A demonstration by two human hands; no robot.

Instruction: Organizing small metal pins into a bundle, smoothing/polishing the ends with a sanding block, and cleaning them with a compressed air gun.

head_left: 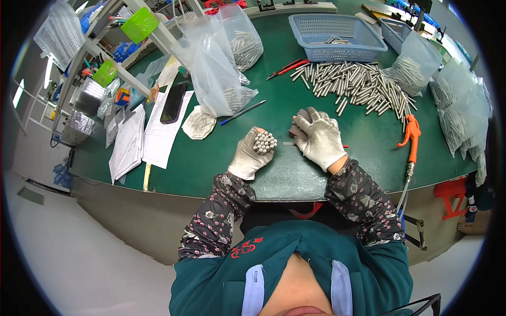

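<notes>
My left hand (244,159), in a whitish work glove, is wrapped round a bundle of metal pins (264,142) whose round ends face up. To its right, my gloved right hand (322,141) grips a dark brownish-grey block (297,133), mostly covered by the fingers. What the block is made of cannot be made out. Just left of the right hand's fingers, a short flat silvery piece (288,143) shows at table level. A thin red tip pokes out beside the right wrist. Beyond the right hand spreads a large loose pile of metal pins (358,84).
Behind the pile stands a blue plastic basket (337,52) with a few pins. Pin-filled bags (221,79) stand back left, more (458,105) at right. An orange air gun (412,138) lies right. Red-handled pliers (289,69), a pen (242,112), a crumpled cloth (199,123) and a phone (173,104) lie about.
</notes>
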